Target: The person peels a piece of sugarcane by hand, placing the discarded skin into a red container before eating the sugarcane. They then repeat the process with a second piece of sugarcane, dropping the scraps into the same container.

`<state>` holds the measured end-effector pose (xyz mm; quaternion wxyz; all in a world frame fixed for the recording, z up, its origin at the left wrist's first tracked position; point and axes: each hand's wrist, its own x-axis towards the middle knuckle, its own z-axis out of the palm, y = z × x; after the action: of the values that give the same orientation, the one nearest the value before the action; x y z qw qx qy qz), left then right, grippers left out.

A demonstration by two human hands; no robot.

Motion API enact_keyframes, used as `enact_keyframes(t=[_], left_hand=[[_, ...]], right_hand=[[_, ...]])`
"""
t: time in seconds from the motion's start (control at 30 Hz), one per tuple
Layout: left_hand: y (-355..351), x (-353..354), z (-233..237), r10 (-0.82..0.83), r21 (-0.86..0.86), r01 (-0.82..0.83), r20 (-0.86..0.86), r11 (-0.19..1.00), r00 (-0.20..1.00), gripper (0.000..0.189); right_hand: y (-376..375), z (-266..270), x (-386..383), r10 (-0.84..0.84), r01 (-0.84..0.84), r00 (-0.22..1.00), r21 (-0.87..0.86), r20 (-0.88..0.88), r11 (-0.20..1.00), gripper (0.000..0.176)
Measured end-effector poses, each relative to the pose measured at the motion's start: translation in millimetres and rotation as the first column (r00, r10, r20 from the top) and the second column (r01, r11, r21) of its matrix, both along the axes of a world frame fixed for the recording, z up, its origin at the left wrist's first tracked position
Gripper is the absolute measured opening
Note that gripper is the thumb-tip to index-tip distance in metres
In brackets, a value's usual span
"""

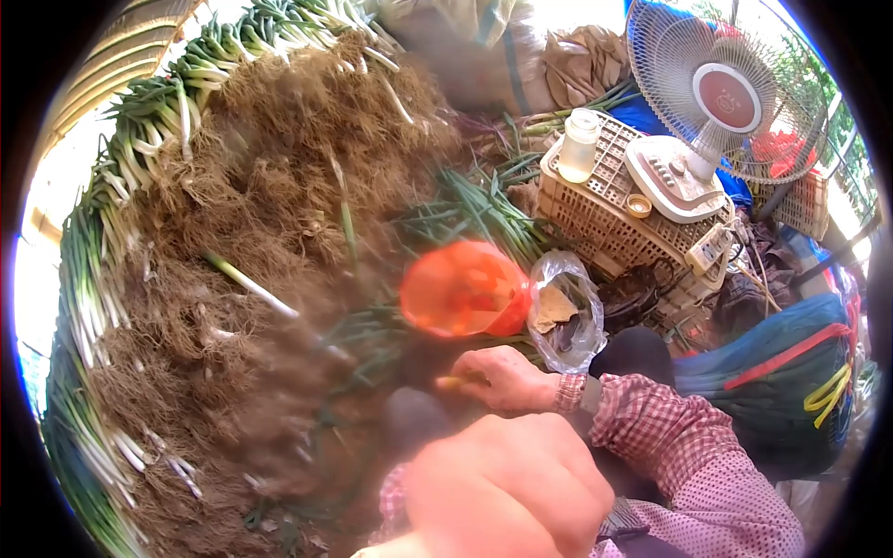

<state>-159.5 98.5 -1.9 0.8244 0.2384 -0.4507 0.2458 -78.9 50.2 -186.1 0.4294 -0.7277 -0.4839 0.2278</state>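
Well, my right hand (510, 379) pinches a small yellowish piece (454, 382) on the near side of the orange bucket (456, 290); a light fingertip grip should suit it. I cannot tell my blurred left hand's (512, 484) grip. Rooted green onions (251, 195) heap at left.

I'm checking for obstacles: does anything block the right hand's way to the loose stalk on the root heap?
Nothing upright visibly blocks the right hand from the loose stalk. Low green leaves, partly blurred, lie between them; the orange bucket appears just beside that line.
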Motion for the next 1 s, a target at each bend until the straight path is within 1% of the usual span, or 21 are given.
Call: enact_keyframes(t=[0.1, 0.2, 0.3, 0.5, 0.6, 0.7, 0.9, 1.0], left_hand=[[-2, -1, -2, -0.005, 0.002, 0.005, -0.008, 1.0, 1.0, 0.015], [-3, -1, -2, -0.009, 0.004, 0.009, -0.013, 1.0, 1.0, 0.015], [-4, -1, -3, -0.012, 0.008, 0.012, -0.017, 1.0, 1.0, 0.015], [-3, 0, -5, -0.017, 0.018, 0.017, -0.022, 1.0, 1.0, 0.015], [-2, 2, -4, -0.02, 0.027, 0.021, -0.02, 0.999, 1.0, 0.015], [-1, 3, -1, -0.024, 0.037, 0.025, -0.022, 0.999, 0.999, 0.016], [-2, 1, 2, -0.024, 0.037, 0.025, -0.032, 0.999, 0.999, 0.016], [-2, 1, 3, -0.026, 0.034, 0.027, -0.035, 0.999, 0.999, 0.016]], right_hand=[[1, -1, 0, -0.002, 0.002, 1.0, 0.004, 0.009, 1.0, 0.021], [1, 6, -1, -0.017, 0.016, 0.999, -0.011, -0.029, 1.0, 0.021], [1, 3, -1, -0.023, 0.023, 1.0, -0.01, -0.005, 1.0, 0.021], [2, 7, -2, -0.041, 0.038, 0.998, -0.055, -0.052, 0.998, 0.021], [0, 12, -1, -0.001, 0.0, 1.0, -0.043, -0.019, 0.999, 0.025], [1, 12, 0, 0.001, -0.004, 0.999, -0.067, -0.034, 0.998, 0.026], [1, 3, 1, 0.025, -0.025, 1.0, -0.033, -0.011, 0.999, 0.026], [2, -3, -1, -0.018, 0.017, 1.0, 0.03, 0.01, 0.999, 0.022]])
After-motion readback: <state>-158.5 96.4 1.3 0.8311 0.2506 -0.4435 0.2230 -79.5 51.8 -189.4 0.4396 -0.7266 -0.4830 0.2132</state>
